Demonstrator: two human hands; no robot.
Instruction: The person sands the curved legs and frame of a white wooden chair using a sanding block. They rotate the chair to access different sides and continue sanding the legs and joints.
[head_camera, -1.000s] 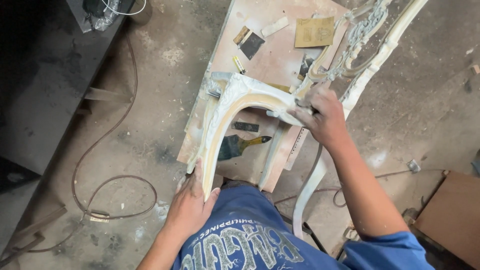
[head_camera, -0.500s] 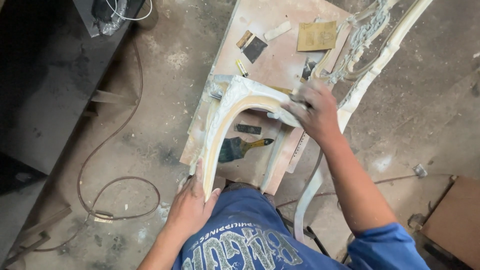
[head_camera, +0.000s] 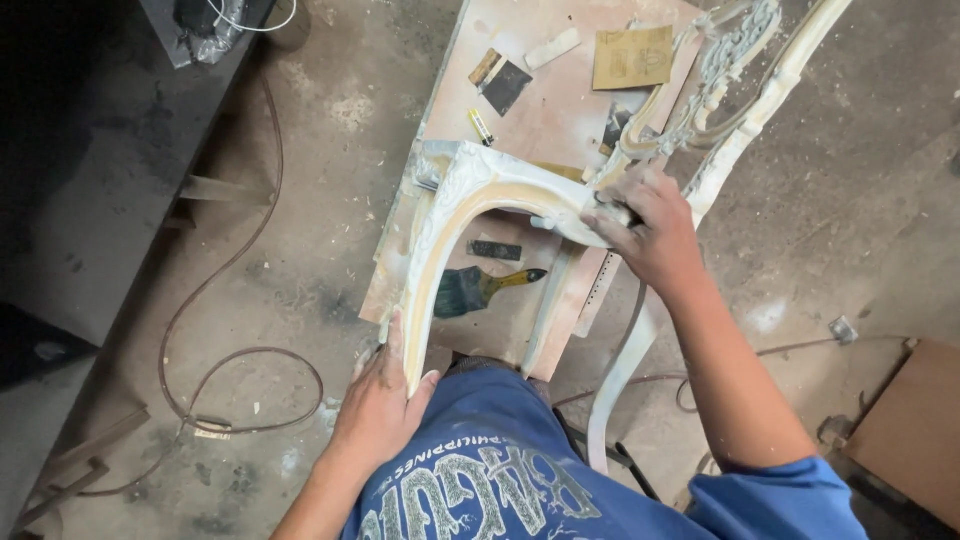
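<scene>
A pale carved wooden chair frame (head_camera: 470, 200) with curved legs lies over a low plywood board (head_camera: 560, 100) on the floor. My left hand (head_camera: 385, 395) grips the lower end of its left leg, close to my blue shirt. Fingers of my right hand (head_camera: 645, 225) are pressed against the top rail where the frame curves, and I cannot tell whether something small is under them. The chair's ornate carved back (head_camera: 730, 60) runs up to the top right.
On the board lie a sheet of sandpaper (head_camera: 632, 57), a dark sanding pad (head_camera: 503, 82) and a small pale block (head_camera: 552, 48). A paintbrush (head_camera: 485, 288) with a yellow handle lies under the frame. A cable (head_camera: 235, 330) loops over the dusty concrete floor at left, beside a dark bench (head_camera: 90, 150).
My right hand has slid slightly left along the top rail. The left hand keeps its grip on the leg.
</scene>
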